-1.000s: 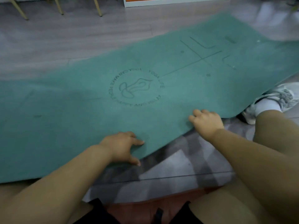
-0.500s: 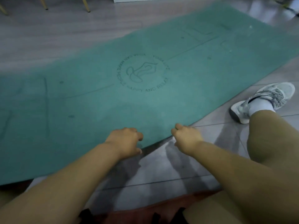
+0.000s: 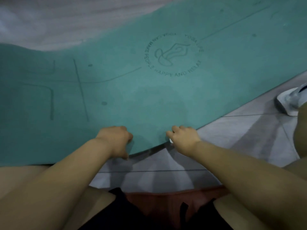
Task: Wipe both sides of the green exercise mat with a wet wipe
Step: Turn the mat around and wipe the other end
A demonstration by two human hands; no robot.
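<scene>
Green exercise mat point(image 3: 149, 100) spread on tiled floor point(image 3: 240, 138), printed side up. Left hand point(image 3: 114, 141) and right hand point(image 3: 183, 138) both at mat's near edge, fingers curled round it, gripping. Small white bit under right hand, unclear what. White shoe point(image 3: 289, 101) on the right.

Light is dim and cool, giving a muted teal-grey cast overall. Soft fan-shaped shadows spread over the floor tiles point(image 3: 232, 138) just below both hands, so several light sources are likely. A pale sheen lies on the mat point(image 3: 149, 97) just beyond the grip. Wide-angle distortion bows the mat's edges, most strongly toward the frame corners. Focus is soft throughout; the left hand point(image 3: 114, 140) and right hand point(image 3: 184, 138) show slight motion blur, and the shoe point(image 3: 289, 102) far right of the grip is smeared
</scene>
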